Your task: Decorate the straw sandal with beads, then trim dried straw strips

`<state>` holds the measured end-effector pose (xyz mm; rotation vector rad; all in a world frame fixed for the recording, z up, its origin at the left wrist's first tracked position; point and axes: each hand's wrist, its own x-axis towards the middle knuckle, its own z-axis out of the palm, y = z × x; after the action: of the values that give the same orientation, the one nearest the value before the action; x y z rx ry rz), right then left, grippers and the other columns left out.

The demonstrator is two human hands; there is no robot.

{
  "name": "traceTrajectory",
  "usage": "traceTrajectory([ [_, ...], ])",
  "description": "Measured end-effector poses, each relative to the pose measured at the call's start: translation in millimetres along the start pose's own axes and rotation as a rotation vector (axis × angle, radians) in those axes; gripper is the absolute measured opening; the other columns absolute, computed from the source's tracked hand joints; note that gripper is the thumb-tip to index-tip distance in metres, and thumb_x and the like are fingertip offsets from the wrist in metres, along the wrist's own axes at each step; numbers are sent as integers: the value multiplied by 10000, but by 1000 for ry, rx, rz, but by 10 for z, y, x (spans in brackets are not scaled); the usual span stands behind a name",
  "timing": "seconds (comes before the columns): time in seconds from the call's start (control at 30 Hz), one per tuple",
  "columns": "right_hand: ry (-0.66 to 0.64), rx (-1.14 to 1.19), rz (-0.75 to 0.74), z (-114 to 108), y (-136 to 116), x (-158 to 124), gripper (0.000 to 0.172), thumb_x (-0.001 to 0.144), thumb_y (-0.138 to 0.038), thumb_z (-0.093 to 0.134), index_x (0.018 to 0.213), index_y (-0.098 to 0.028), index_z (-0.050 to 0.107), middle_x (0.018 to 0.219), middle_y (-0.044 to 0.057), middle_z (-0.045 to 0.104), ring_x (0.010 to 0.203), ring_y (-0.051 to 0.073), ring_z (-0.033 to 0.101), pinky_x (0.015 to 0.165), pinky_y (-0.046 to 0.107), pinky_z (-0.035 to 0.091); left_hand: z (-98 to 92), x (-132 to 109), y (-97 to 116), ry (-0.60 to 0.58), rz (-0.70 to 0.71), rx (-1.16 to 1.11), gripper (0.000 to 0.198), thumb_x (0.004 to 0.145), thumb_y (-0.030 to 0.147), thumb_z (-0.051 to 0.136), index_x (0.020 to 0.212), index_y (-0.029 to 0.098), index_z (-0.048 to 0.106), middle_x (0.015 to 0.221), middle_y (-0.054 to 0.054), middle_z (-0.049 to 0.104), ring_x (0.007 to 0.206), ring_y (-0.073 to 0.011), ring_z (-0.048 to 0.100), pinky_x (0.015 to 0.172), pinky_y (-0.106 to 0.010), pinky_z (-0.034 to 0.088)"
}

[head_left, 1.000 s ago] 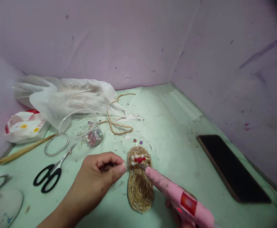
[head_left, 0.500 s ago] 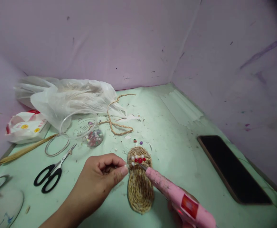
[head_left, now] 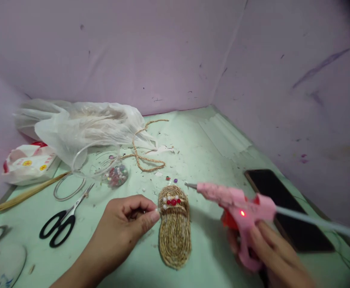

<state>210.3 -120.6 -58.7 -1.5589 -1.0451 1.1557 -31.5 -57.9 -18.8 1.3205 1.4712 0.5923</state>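
The left hand (head_left: pixel 128 224) pinches a tiny white piece (head_left: pixel 157 209) (too small to name) just beside the woven slipper (head_left: pixel 175 238) on the green table (head_left: pixel 211 166). The right hand (head_left: pixel 275 250) grips a pink glue gun (head_left: pixel 223 195), its nozzle (head_left: pixel 192 186) apart from the beaded strap (head_left: pixel 174 203).

The bench (head_left: pixel 211 164) has a pale green surface, marked with small scraps. Woven slipper (head_left: pixel 175 242) lies flat near the front. Phone (head_left: pixel 267 184) lies screen up at right. At left: scissors (head_left: pixel 69 210), blades slightly parted; grey coil (head_left: pixel 65 199); straw bundle (head_left: pixel 31 193); printed packet (head_left: pixel 27 170). Toward the rear: translucent plastic bag (head_left: pixel 103 122), crumpled; braided cord (head_left: pixel 137 160), looped; mixed beads (head_left: pixel 117 176), heaped. Purple bead (head_left: pixel 175 181) lies loose just beyond the slipper.
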Motion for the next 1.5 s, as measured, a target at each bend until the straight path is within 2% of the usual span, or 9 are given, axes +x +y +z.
traceTrajectory([
  [0.17,-186,254,157,137,-247,742,316,805,-461,508,706,-167,569,517,-19,537,366,79,453,364,198,342,16,-37,42,23,42,105,169,683,347,595,627,188,611,557,22,534,533,-109,461,481,-203,354],
  [0.3,-162,64,122,132,-229,997,229,772,-358,547,677,-160,611,613,23,594,544,143,560,506,258,469,59,-62,57,50,156,297,186,713,317,557,580,191,585,560,10,567,542,-126,511,496,-214,391],
  [0.47,129,-521,-318,120,-299,650,161,761,-285,557,842,-219,678,926,71,675,791,232,601,620,328,474,98,-34,-37,78,422,505,171,787,249,518,637,203,586,594,28,594,545,-105,549,540,-202,414],
  [0.57,-103,-406,-263,297,-334,426,113,769,-259,550,767,-239,661,677,9,673,559,157,584,515,267,465,111,-9,-76,86,490,559,140,790,227,519,676,209,599,607,27,611,545,-108,569,530,-196,430],
  [0.63,-148,-385,-243,443,-309,350,98,760,-231,556,753,-233,653,619,-13,652,507,136,564,490,249,448,123,-1,-79,96,518,579,138,791,219,516,681,207,600,603,27,614,537,-109,574,515,-192,436],
  [0.77,-135,-415,-307,611,-216,288,132,784,-202,514,757,-219,642,599,-20,643,484,120,553,474,232,415,154,2,-71,98,564,618,133,792,209,521,684,203,599,598,26,617,531,-105,581,498,-182,440],
  [1.13,-129,-304,-331,685,-70,278,100,793,-177,516,772,-213,606,671,-16,661,568,126,604,535,221,468,193,14,-116,158,627,747,134,802,206,506,708,203,602,619,12,640,539,-120,607,497,-196,462],
  [1.33,-53,-318,-562,659,-65,238,173,776,-130,505,852,-200,644,836,61,661,709,161,626,636,264,507,193,-49,-101,210,714,810,107,815,188,497,750,213,578,652,21,627,553,-114,614,494,-197,453],
  [1.5,-194,58,-27,688,-183,73,83,703,-246,592,672,-215,661,551,-18,578,435,99,496,391,190,398,194,-168,-66,173,695,852,146,833,242,483,720,240,576,613,43,610,499,-103,597,455,-193,435],
])
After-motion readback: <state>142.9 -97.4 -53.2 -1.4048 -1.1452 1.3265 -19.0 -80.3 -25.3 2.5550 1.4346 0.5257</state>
